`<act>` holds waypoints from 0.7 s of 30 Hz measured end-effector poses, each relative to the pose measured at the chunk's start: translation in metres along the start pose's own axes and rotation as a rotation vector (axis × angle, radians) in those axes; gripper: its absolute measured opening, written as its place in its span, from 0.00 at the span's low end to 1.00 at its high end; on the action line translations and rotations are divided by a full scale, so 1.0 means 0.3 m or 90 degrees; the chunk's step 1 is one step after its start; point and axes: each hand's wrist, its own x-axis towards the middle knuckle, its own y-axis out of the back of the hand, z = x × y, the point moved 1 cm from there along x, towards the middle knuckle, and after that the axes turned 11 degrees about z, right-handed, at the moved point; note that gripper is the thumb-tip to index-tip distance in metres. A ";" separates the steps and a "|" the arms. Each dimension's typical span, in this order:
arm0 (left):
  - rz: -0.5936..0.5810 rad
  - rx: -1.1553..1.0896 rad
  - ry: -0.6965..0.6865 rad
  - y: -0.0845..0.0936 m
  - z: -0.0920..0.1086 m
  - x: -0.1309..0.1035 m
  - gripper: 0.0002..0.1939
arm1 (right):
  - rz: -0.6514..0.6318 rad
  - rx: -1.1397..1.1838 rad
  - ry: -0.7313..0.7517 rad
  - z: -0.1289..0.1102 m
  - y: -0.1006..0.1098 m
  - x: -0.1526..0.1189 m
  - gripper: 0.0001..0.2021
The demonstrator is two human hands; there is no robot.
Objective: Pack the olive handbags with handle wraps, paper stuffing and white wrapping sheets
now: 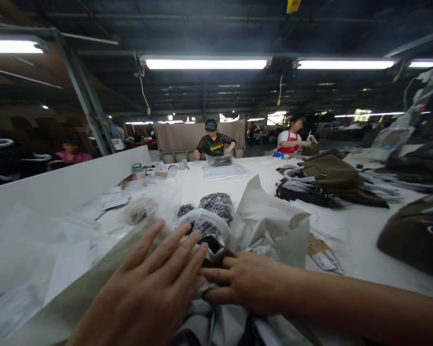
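Crumpled pale-grey sheet (265, 216) beside a white curved handle (206, 214), lower centre of the frame, left hand (147, 283) with fingers outstretched and unclenched, right hand (252, 281) among dark folds, whether gripping I can't tell, white bench (364, 230) beneath.

R hand (254, 281) at grey sheet (267, 216) (L hand (149, 283) adj.)

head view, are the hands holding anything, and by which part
The left hand is open, holding nothing visible. The right hand curls beside a crumpled pale-grey sheet; whether it grips anything cannot be told.
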 end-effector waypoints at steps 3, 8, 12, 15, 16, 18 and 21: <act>-0.060 0.052 0.060 -0.031 -0.024 -0.014 0.22 | -0.004 0.013 -0.023 0.006 0.008 -0.008 0.19; -0.225 -0.153 0.285 -0.071 0.024 -0.180 0.24 | -0.043 0.037 -0.036 0.012 0.007 -0.016 0.23; -0.335 -0.487 0.563 -0.093 0.015 -0.210 0.25 | -0.021 0.025 -0.002 0.018 -0.014 -0.007 0.22; -0.361 -0.597 0.745 -0.139 -0.075 -0.218 0.27 | -0.001 0.028 0.026 0.017 -0.030 -0.002 0.17; -0.339 -0.580 0.774 -0.161 -0.112 -0.230 0.27 | 0.004 0.030 0.033 0.016 -0.035 -0.002 0.17; -0.304 -0.530 0.805 -0.211 -0.175 -0.267 0.26 | 0.015 0.032 0.041 0.011 -0.044 -0.003 0.16; -0.363 -0.529 0.824 -0.299 -0.211 -0.339 0.26 | 0.024 0.026 0.040 0.008 -0.053 -0.005 0.15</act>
